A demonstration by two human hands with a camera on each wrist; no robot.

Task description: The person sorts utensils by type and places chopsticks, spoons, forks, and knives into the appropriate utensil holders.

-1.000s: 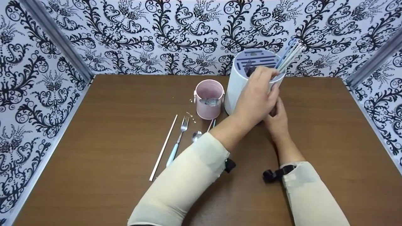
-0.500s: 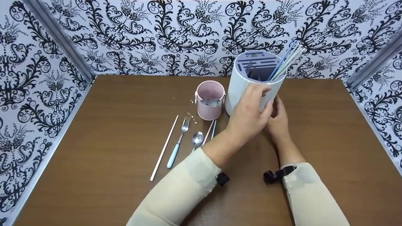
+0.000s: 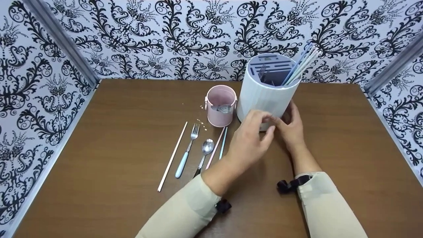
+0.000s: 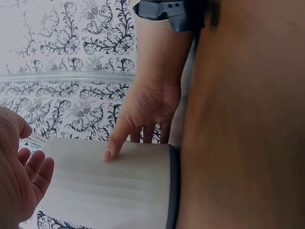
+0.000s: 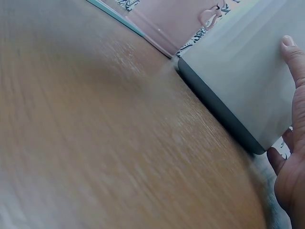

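Note:
A white utensil holder [image 3: 264, 96] stands upright with a slotted grey-blue top; fork tines and a bundle of chopsticks [image 3: 304, 64] stick out of it. My right hand [image 3: 292, 129] holds its lower right side, thumb on the front, the other fingers round behind, as the left wrist view shows. In front of the holder is my left hand [image 3: 249, 138], fingers loosely bent with nothing between them. The left wrist view has the left hand [image 4: 16, 174] beside the holder's wall [image 4: 109, 186]. Only the right hand's fingers [image 5: 296, 57] and palm edge show in the right wrist view.
Left of the holder stands a pink cup [image 3: 219, 117] with something silvery inside. On the table lie a pale chopstick [image 3: 173, 156], a blue-handled fork [image 3: 182, 163], a spoon [image 3: 208, 147], and pink [image 3: 216, 147] and blue [image 3: 224, 140] chopsticks. A patterned wall [image 3: 138, 59] borders the table.
My left hand has come down from the holder's top among the chopsticks to in front of its lower wall. My right hand keeps its hold on the holder.

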